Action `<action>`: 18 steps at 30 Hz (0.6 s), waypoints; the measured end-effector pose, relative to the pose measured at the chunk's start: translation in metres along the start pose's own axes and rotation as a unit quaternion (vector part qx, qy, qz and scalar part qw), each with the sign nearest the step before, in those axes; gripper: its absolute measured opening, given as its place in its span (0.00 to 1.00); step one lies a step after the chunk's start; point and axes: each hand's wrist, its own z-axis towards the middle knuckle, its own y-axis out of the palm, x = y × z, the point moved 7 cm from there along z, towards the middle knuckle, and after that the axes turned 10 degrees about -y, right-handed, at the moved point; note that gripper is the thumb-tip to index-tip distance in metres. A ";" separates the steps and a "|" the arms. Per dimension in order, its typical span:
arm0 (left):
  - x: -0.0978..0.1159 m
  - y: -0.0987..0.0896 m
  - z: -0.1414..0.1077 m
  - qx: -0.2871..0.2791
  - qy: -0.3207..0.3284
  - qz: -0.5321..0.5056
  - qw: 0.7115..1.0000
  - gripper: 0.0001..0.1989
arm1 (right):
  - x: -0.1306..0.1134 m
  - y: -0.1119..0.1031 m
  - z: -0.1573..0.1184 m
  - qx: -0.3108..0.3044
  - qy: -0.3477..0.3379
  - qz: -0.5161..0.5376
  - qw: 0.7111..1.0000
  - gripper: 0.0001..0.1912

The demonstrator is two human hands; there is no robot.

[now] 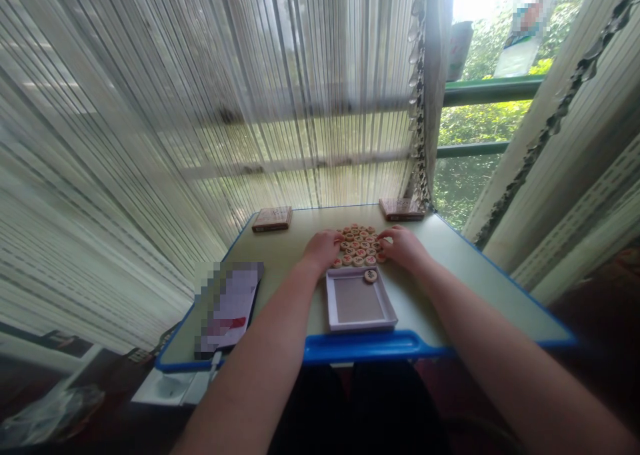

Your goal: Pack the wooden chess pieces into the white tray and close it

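Observation:
A cluster of round Chinese chess pieces (359, 245), marked with red and dark characters, lies on the pale table. My left hand (324, 248) rests at the cluster's left edge, its fingers reaching against the outer pieces and partly hidden. On the opposite side, my right hand (404, 247) has its fingers apart at the right edge, touching or very near the pieces there. Neither hand shows a piece lifted from the table. Just in front of the cluster sits a shallow white box tray (362, 324), with a single chess piece (370, 276) at its far right corner.
Two flat boxes stand at the table's far corners, a left box (272, 218) and a right box (401, 208). A tablet-like device (231, 306), partly pixelated, lies at the left with a cable. The table has a blue rim (363, 345). String curtains (300, 95) hang behind.

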 end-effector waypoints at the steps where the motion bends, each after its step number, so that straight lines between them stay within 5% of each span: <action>1: 0.001 0.001 0.000 -0.001 0.004 -0.001 1.000 0.15 | 0.000 0.001 0.000 -0.005 -0.003 0.002 1.000 0.15; 18: 0.006 -0.005 -0.005 0.014 0.003 0.020 1.000 0.16 | 0.021 -0.003 -0.005 -0.028 0.088 0.078 0.993 0.17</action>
